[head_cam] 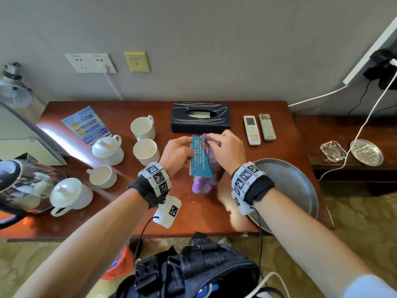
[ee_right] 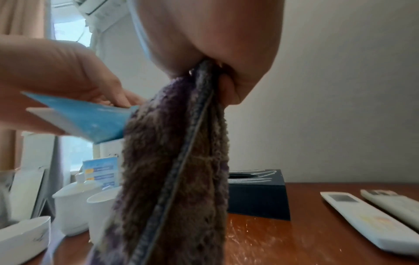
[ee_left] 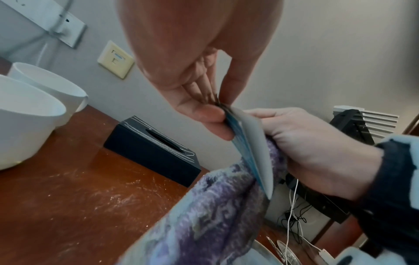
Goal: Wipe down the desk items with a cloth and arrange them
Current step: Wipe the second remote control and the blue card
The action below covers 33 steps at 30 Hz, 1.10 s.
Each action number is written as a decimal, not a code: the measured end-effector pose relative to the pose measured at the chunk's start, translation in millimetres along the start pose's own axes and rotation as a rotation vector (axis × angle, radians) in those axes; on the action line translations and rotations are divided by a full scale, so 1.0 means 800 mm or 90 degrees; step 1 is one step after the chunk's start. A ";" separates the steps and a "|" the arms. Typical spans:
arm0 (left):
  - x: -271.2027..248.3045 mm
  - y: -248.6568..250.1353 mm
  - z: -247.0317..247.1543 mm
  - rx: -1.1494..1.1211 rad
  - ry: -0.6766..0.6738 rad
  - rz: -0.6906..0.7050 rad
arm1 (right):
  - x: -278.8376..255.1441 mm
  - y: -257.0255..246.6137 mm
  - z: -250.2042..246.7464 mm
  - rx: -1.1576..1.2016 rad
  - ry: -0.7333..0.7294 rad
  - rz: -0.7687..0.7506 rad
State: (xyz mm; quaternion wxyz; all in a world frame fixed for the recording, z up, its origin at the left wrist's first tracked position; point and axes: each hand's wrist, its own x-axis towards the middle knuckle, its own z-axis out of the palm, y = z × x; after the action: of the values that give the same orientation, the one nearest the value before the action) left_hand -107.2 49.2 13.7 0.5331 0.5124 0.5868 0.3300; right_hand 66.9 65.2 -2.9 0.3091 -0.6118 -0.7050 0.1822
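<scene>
The left hand (head_cam: 176,152) pinches a stiff, glossy blue card (head_cam: 200,158) by its edge at frame centre, while the right hand (head_cam: 227,147) bunches a shaggy purple cloth (head_cam: 209,162) against it. The scuffed reddish wooden desk (head_cam: 120,214) lies below, and a rectangular dark tissue box (head_cam: 200,123) sits just above.

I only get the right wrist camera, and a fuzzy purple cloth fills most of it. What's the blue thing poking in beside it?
Observer: A blue card with printed text. The left hand pinches its edge.
Operator: Is the cloth touching it?
Observer: Yes. The right hand holds the purple cloth against the card's right side, both lifted off the desk.
Operator: What's near the right arm?
Observer: A round metal tray lies on the desk just beside the right wrist.
</scene>
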 end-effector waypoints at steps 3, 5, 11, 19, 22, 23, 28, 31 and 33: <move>0.002 0.003 0.000 -0.013 0.007 0.001 | 0.003 0.012 -0.009 0.090 0.024 0.079; 0.006 0.005 -0.001 -0.024 0.021 0.002 | 0.003 0.023 -0.017 0.151 0.038 0.131; 0.018 0.004 0.002 -0.096 0.051 -0.016 | -0.004 0.045 -0.029 0.282 -0.036 0.228; 0.029 0.007 0.016 -0.119 0.071 -0.020 | -0.006 0.048 -0.035 0.345 -0.179 0.230; 0.033 0.009 0.019 -0.114 0.070 -0.016 | -0.003 0.045 -0.037 0.322 -0.224 0.208; 0.034 0.009 0.021 -0.114 0.068 -0.015 | -0.002 0.044 -0.037 0.314 -0.235 0.197; 0.035 0.008 0.028 -0.142 0.051 -0.020 | 0.003 0.044 -0.034 0.224 -0.239 0.162; 0.036 0.010 0.029 -0.141 0.047 -0.030 | 0.009 0.048 -0.035 0.135 -0.215 0.129; 0.042 0.011 0.024 -0.091 0.058 -0.030 | 0.013 0.051 -0.038 0.053 -0.205 0.092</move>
State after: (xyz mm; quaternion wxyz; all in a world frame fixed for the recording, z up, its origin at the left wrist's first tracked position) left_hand -83.5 80.7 7.7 0.5486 0.4438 0.5974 0.3812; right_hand 116.8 79.4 -3.9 0.2031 -0.6103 -0.6917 0.3283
